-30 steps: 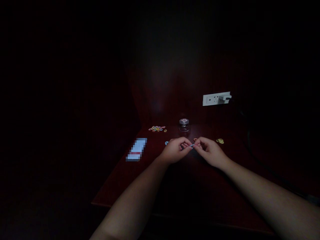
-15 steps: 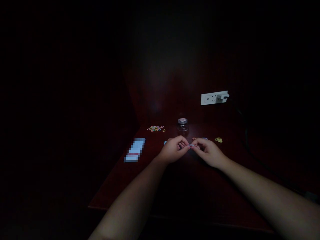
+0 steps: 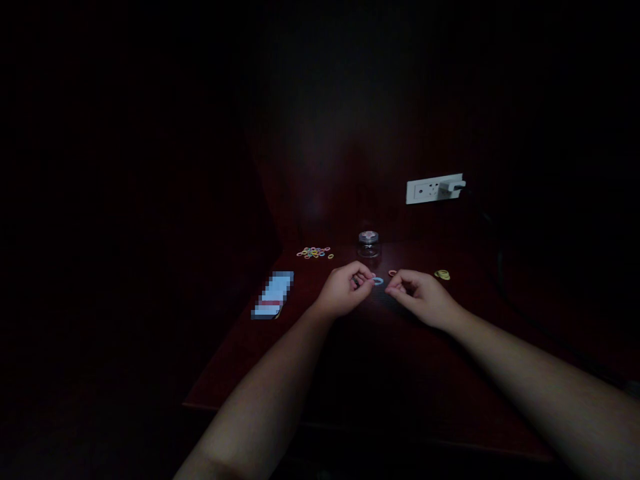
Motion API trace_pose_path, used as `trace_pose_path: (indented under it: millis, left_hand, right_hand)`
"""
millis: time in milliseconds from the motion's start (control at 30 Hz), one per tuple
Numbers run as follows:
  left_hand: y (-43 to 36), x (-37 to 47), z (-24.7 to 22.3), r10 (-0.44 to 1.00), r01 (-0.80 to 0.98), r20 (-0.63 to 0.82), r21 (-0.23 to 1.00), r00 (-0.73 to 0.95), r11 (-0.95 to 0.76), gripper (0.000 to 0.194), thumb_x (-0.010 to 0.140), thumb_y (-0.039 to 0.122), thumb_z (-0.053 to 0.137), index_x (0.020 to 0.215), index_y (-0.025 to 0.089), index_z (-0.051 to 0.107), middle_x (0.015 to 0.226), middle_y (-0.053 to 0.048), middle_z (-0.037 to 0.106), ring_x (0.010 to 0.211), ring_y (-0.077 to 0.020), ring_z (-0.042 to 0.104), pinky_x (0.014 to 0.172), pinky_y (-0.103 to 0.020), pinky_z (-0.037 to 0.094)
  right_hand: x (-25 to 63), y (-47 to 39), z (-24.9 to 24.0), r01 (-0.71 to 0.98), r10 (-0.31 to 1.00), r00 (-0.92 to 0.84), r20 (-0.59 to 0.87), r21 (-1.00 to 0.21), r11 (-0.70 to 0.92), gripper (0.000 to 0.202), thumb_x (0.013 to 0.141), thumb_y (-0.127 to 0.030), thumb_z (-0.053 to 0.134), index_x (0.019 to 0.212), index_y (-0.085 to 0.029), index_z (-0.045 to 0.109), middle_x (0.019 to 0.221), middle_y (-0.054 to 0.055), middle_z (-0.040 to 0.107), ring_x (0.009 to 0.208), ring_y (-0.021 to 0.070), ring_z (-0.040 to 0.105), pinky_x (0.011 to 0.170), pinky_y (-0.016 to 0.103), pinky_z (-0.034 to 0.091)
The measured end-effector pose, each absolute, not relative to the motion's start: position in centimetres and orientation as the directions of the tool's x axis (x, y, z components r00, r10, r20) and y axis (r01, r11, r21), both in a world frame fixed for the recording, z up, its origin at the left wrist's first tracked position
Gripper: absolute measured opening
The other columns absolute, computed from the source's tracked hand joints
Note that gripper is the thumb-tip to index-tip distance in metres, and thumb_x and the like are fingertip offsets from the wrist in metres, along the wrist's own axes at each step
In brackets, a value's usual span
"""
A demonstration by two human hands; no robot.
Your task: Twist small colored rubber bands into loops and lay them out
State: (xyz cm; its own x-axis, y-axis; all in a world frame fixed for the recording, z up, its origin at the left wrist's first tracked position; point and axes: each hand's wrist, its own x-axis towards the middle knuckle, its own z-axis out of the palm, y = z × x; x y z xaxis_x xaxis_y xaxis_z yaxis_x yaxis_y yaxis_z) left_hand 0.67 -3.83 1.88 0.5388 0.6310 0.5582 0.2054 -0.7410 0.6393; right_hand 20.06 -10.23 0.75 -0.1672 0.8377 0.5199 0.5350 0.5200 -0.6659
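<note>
My left hand pinches a light blue hair tie between thumb and fingertips, and the loop sticks out to the right. Across a small gap, my right hand has its thumb and forefinger pressed together with nothing visible between them. An orange-pink hair tie lies on the table just behind the right fingertips. Farther right sits a small pile of yellow hair ties. At the back left is a loose heap of mixed-colour hair ties.
A clear round jar with a lid stands at the back of the dark red table. A blurred-out phone lies on the left. On the wall, a white socket holds a plug, with a dark cable running down to the right.
My right hand has let go of the blue hair tie and drawn slightly away to the right. The tie stays in my left hand. The whole view has shifted a little.
</note>
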Motion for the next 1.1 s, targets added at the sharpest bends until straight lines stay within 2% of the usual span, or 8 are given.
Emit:
trace_pose_path:
  millis: [100,200,433,567,700,900,1000,1100]
  left_hand:
    - [-1.8,-0.9,1.8,0.727,0.302,0.557,0.669,0.400,-0.679,0.012,0.080,0.025,0.056,0.084,0.015,0.061,0.075,-0.001,0.061,0.066,-0.0085,0.054,0.062,-0.018,0.043]
    - [0.7,-2.9,1.3,0.889,0.496,0.400,0.739,0.222,-0.456,0.012,0.079,0.021,0.055,0.085,0.015,0.063,0.074,-0.001,0.063,0.065,-0.0094,0.056,0.063,-0.019,0.045]
    - [3.2,-5.0,-0.9,0.951,0.594,0.240,0.743,0.194,-0.309,0.011,0.072,0.021,0.063,0.079,0.014,0.068,0.066,-0.001,0.064,0.059,-0.0112,0.056,0.057,-0.021,0.043]
    - [3.2,-4.8,-1.4,0.954,0.618,0.206,0.728,0.218,-0.299,0.012,0.071,0.021,0.065,0.080,0.015,0.070,0.069,-0.002,0.067,0.060,-0.0113,0.058,0.056,-0.021,0.042]
    - [3.2,-4.7,-1.3,0.952,0.640,0.212,0.704,0.223,-0.306,0.011,0.071,0.023,0.065,0.079,0.016,0.071,0.071,-0.002,0.069,0.063,-0.0121,0.059,0.059,-0.021,0.043]
    - [3.0,-4.4,-1.1,0.939,0.655,0.253,0.673,0.232,-0.343,0.015,0.075,0.025,0.062,0.085,0.018,0.070,0.078,-0.003,0.070,0.069,-0.0133,0.062,0.067,-0.022,0.046]
    - [2.6,-4.0,-0.7,0.925,0.657,0.281,0.652,0.255,-0.379,0.019,0.077,0.030,0.063,0.091,0.019,0.069,0.084,-0.003,0.071,0.072,-0.0128,0.063,0.069,-0.022,0.047]
    - [2.0,-3.3,-0.3,0.912,0.679,0.291,0.609,0.290,-0.410,0.024,0.072,0.038,0.069,0.087,0.020,0.070,0.084,-0.003,0.070,0.072,-0.0143,0.062,0.068,-0.023,0.046]
  right_hand:
    - [20.2,-10.2,0.7,0.547,0.834,-0.163,0.527,-0.656,0.521,0.019,0.083,-0.033,0.057,0.073,-0.018,0.060,0.056,-0.003,0.048,0.052,0.0111,0.043,0.056,0.026,0.045]
    - [20.4,-10.1,0.7,0.555,0.828,-0.154,0.540,-0.646,0.524,0.020,0.083,-0.033,0.057,0.072,-0.017,0.060,0.057,-0.002,0.049,0.052,0.0110,0.043,0.050,0.024,0.041]
    - [20.8,-9.9,0.4,0.545,0.829,-0.185,0.528,-0.646,0.534,0.016,0.084,-0.031,0.057,0.072,-0.019,0.059,0.059,0.000,0.052,0.065,0.0171,0.057,0.059,0.027,0.047]
    - [20.7,-9.9,0.4,0.544,0.825,-0.190,0.533,-0.643,0.540,0.017,0.084,-0.030,0.056,0.071,-0.019,0.059,0.060,0.001,0.054,0.067,0.0187,0.059,0.065,0.030,0.050]
    - [20.5,-10.0,0.7,0.535,0.825,-0.204,0.527,-0.645,0.545,0.017,0.083,-0.030,0.056,0.070,-0.020,0.057,0.058,-0.001,0.052,0.054,0.0140,0.050,0.064,0.032,0.051]
    - [20.2,-10.3,1.1,0.530,0.830,-0.202,0.520,-0.654,0.540,0.018,0.082,-0.030,0.056,0.067,-0.020,0.056,0.055,-0.002,0.049,0.052,0.0128,0.045,0.064,0.032,0.051]
    - [20.2,-10.3,1.2,0.532,0.832,-0.212,0.512,-0.653,0.538,0.018,0.083,-0.031,0.055,0.068,-0.020,0.056,0.056,-0.002,0.049,0.052,0.0129,0.045,0.065,0.032,0.050]
    - [20.2,-10.3,1.2,0.540,0.831,-0.220,0.511,-0.646,0.540,0.018,0.083,-0.031,0.054,0.069,-0.020,0.056,0.057,-0.002,0.049,0.053,0.0129,0.045,0.066,0.032,0.050]
